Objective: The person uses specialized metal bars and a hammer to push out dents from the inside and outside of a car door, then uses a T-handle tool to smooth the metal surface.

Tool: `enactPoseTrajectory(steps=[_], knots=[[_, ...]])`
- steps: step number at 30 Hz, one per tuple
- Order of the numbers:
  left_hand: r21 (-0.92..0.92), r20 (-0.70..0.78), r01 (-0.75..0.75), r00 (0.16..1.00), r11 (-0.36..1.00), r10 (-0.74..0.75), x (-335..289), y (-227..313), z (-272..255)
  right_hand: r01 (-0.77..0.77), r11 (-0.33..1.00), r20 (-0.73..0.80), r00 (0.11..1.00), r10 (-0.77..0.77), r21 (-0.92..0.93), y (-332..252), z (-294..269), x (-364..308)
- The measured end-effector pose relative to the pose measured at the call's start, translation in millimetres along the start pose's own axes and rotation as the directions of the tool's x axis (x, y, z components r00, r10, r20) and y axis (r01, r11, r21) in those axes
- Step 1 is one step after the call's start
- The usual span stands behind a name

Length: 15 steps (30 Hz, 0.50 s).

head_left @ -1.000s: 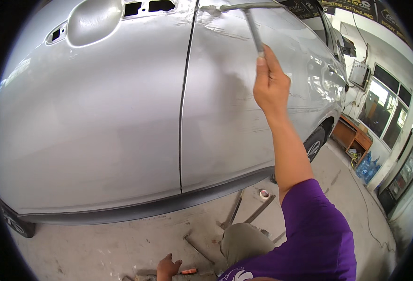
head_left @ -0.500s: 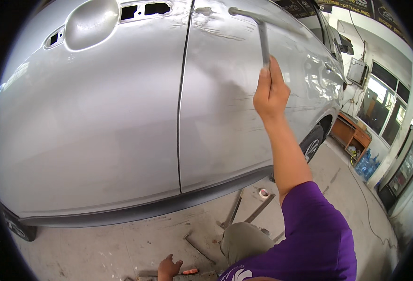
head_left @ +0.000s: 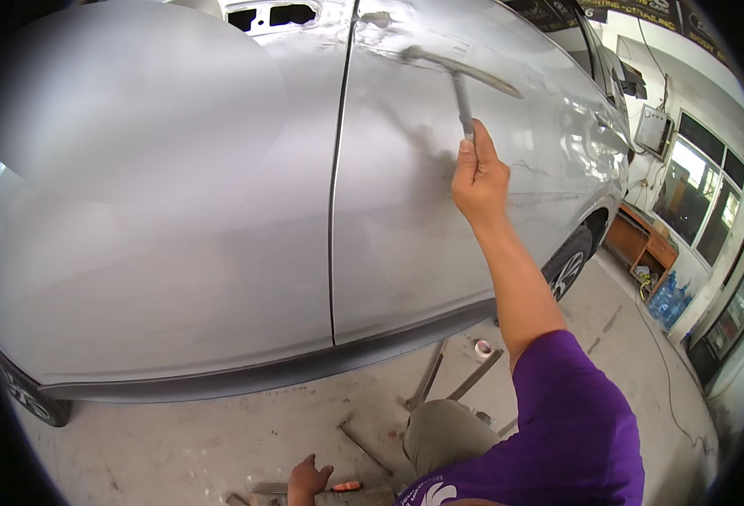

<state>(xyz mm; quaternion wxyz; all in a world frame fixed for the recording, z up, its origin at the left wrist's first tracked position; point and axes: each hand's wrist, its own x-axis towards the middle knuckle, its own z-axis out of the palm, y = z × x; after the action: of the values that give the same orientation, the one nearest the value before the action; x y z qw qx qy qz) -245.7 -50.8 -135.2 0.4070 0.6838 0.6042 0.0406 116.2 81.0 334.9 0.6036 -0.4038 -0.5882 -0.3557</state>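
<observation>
Two bare hands are in view, and the nearer, the left hand (head_left: 310, 481), is low at the bottom edge with its thumb and fingers apart, just beside an orange handle (head_left: 347, 486). To its right are a bent knee in grey-green cloth (head_left: 448, 437) and a purple sleeve (head_left: 570, 392), from which the bare right forearm reaches up and forward. On the pale floor (head_left: 178, 438) a thin hammer (head_left: 365, 447) lies left of the knee, while two dark bars (head_left: 476, 375) and a roll of tape (head_left: 482, 347) lie beyond it. Farther up, the right hand (head_left: 480, 177) is clamped around the lower handle of a long-headed hammer (head_left: 463, 99), which is in front of the silver right-hand panel (head_left: 414, 236) of a car, its head slanting down to the right; whether the head touches the metal I cannot tell. Dark scuffs mark that panel, and a dark seam (head_left: 336, 211) divides it from the left-hand panel (head_left: 186, 270), whose upper part is blurred. Past the right-hand wheel (head_left: 568, 270) are a brown desk (head_left: 642, 240), blue bottles (head_left: 669, 302), a wall box (head_left: 655, 131) and a window (head_left: 701, 185)
</observation>
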Motion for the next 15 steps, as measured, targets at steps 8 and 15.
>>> enactPoseTrajectory(steps=[8,15], knots=[[0.007,-0.026,-0.024,0.999,1.000,0.024,8.3,-15.7,6.0,-0.124,0.974,0.704,0.708,-0.046,0.188,-25.6,-38.1,-82.4],[0.040,0.073,0.048,0.996,0.998,-0.051,-22.5,18.6,-24.0,-0.662,0.747,0.954,-0.257,-0.157,-0.056,-23.5,-121.9,-313.8]])
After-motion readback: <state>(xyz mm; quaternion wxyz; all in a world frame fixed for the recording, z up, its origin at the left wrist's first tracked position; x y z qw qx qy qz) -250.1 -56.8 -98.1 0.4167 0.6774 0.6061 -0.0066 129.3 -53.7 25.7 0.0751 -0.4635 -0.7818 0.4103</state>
